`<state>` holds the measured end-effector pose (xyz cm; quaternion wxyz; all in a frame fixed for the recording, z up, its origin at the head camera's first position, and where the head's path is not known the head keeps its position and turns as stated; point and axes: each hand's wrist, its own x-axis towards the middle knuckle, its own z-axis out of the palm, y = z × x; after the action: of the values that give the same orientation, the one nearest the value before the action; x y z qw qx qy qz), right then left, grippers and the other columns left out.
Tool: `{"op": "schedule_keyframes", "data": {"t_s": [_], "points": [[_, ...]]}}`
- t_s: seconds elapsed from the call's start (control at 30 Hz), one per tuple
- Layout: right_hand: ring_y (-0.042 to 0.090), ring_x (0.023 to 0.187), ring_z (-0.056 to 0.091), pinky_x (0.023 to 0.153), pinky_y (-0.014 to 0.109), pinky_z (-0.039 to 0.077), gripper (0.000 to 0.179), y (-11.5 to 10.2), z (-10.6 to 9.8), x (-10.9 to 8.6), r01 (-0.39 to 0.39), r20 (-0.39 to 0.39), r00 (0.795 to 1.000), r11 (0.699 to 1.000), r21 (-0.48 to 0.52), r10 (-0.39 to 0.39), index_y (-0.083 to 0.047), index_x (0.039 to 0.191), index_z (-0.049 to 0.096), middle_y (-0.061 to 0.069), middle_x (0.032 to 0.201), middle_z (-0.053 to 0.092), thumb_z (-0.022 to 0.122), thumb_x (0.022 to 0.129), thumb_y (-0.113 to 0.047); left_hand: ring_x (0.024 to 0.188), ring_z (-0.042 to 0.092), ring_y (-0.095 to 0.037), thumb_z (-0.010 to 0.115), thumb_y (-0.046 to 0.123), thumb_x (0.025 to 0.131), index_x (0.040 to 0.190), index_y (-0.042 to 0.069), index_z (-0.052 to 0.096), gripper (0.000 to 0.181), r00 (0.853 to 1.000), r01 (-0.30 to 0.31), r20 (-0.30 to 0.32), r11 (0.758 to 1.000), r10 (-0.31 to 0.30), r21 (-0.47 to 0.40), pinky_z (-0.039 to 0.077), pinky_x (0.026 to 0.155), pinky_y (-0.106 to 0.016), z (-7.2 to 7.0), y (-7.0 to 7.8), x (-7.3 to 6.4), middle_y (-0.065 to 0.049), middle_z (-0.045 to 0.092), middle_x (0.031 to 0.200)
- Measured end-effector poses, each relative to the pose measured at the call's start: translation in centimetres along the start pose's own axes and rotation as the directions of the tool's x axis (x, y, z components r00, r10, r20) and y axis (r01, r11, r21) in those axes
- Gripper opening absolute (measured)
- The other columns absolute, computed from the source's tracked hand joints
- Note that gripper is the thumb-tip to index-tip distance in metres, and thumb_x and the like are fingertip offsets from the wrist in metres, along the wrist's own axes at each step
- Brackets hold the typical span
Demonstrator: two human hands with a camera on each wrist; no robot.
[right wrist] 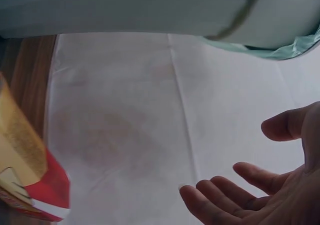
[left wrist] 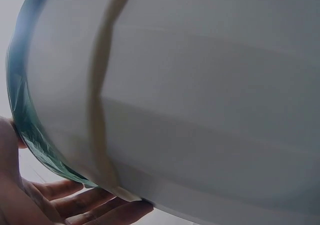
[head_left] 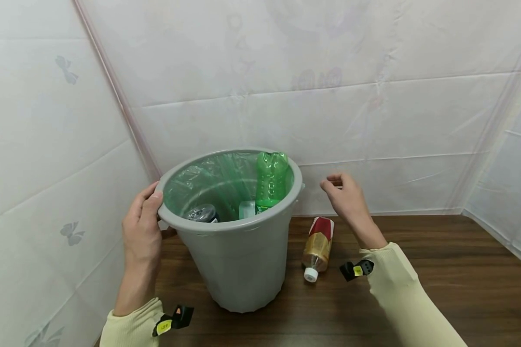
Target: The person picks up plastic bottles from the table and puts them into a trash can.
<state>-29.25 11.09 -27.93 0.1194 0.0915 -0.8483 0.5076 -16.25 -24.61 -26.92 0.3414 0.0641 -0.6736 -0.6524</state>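
Observation:
A grey trash bin (head_left: 243, 262) with a green plastic liner (head_left: 195, 185) stands on the table, slightly tilted in the head view. My left hand (head_left: 143, 229) grips its rim at the left, thumb on top; in the left wrist view the fingers (left wrist: 82, 202) reach under the rim outside. Inside lie a green plastic bottle (head_left: 271, 178), leaning upright against the right side, and a dark container with a clear top (head_left: 201, 213). My right hand (head_left: 349, 202) hangs in the air right of the bin, holding nothing, its fingers loosely bent. Below it lies a bottle with a red and gold label (head_left: 319, 238).
The dark wooden table (head_left: 417, 284) extends to the right. White sheeting (head_left: 330, 120) walls in the back and both sides, close behind the bin. The lying bottle's white cap (head_left: 310, 275) points toward the front.

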Motion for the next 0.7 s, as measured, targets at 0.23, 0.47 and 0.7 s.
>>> {"op": "schedule_keyframes", "data": {"t_s": [0.23, 0.47, 0.7], "points": [[0.045, 0.134, 0.051, 0.11, 0.058, 0.044, 0.059, 1.5, 0.3, -0.1, -0.094, 0.03, 0.995, 0.995, -0.043, 0.096, 0.007, 0.147, 0.05, 0.031, 0.146, 0.053, 0.056, 0.107, -0.036, 0.099, 0.066, -0.016, 0.058, 0.041, 0.109, 0.143, 0.021, 0.068, 0.041, 1.0, 0.0, 0.001, 1.0, 0.0, 0.009, 0.058, 0.057, -0.024, 0.0, 0.0, 0.0, -0.003, 0.071, 0.116], [0.047, 0.121, 0.058, 0.095, 0.053, 0.056, 0.065, 3.4, 0.7, -0.3, -0.154, 0.073, 0.985, 0.986, -0.068, 0.159, 0.013, 0.149, 0.044, 0.036, 0.147, 0.049, 0.056, 0.107, -0.035, 0.102, 0.065, -0.016, 0.058, 0.042, 0.109, 0.144, 0.021, 0.068, 0.042, 1.0, 0.001, 0.004, 1.0, -0.001, 0.016, 0.058, 0.058, -0.024, 0.0, 0.0, 0.0, -0.003, 0.07, 0.119], [0.028, 0.072, 0.062, 0.061, 0.036, 0.057, 0.067, 5.2, 1.1, -0.7, -0.206, 0.097, 0.972, 0.975, -0.084, 0.214, 0.016, 0.146, 0.04, 0.038, 0.137, 0.053, 0.058, 0.104, -0.034, 0.106, 0.065, -0.016, 0.057, 0.042, 0.109, 0.144, 0.021, 0.068, 0.042, 1.0, -0.006, 0.0, 1.0, 0.006, 0.026, 0.058, 0.07, -0.023, 0.0, 0.0, 0.0, -0.004, 0.07, 0.123]]}}
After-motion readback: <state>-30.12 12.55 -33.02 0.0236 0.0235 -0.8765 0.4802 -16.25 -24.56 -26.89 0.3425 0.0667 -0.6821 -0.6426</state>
